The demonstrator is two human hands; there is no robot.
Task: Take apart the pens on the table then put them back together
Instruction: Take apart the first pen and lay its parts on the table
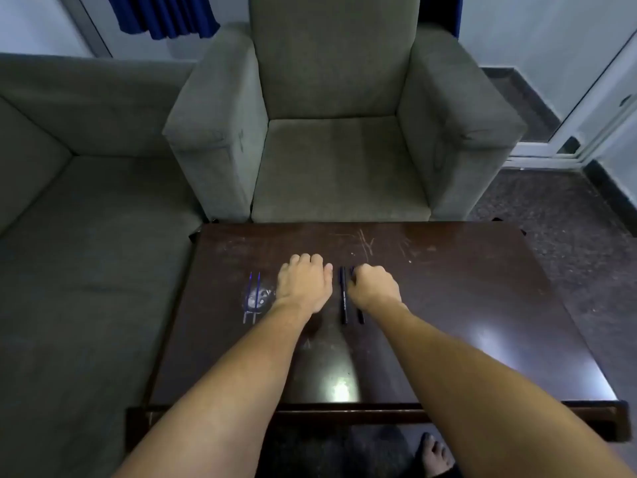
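Refills [252, 298] set aside 9 o'clock of left hand [303, 284], fingers curled, hold unclear; right hand [374, 288] fingers [365, 270] grasp black barrel [360, 317].

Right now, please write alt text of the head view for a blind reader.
On a dark table, the right hand grips the right black pen, beside the left black pen; the left hand rests nearby, fingers curled. Two thin blue refills lie further left, and a grey armchair stands behind the table.

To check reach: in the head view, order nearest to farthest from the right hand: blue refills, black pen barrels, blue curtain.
1. black pen barrels, at the right hand.
2. blue refills, beyond the left hand.
3. blue curtain, far upper left.
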